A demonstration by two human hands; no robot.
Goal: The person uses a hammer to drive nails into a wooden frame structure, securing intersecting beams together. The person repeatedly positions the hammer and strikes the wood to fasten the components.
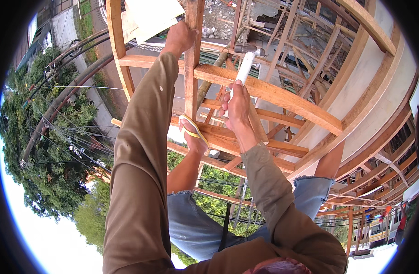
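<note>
My left hand (pixel 179 37) is stretched far out in a brown sleeve and is clasped around an upright wooden post (pixel 191 77). My right hand (pixel 237 106) grips the white handle of a hammer (pixel 245 67). The hammer's metal head sits just above a thick horizontal wooden beam (pixel 273 93), close to the post. My foot in a yellow flip-flop (pixel 193 131) rests on a lower beam (pixel 227 142) beside the post. My knees in cut-off denim shorts (pixel 195 226) show below.
An open timber frame (pixel 351 116) of curved and straight beams surrounds me, with more frames at the lower right. A pale concrete surface (pixel 355 91) lies behind the beams. Trees (pixel 49 137), overhead cables (pixel 72 86) and a paved path (pixel 65 27) fill the left.
</note>
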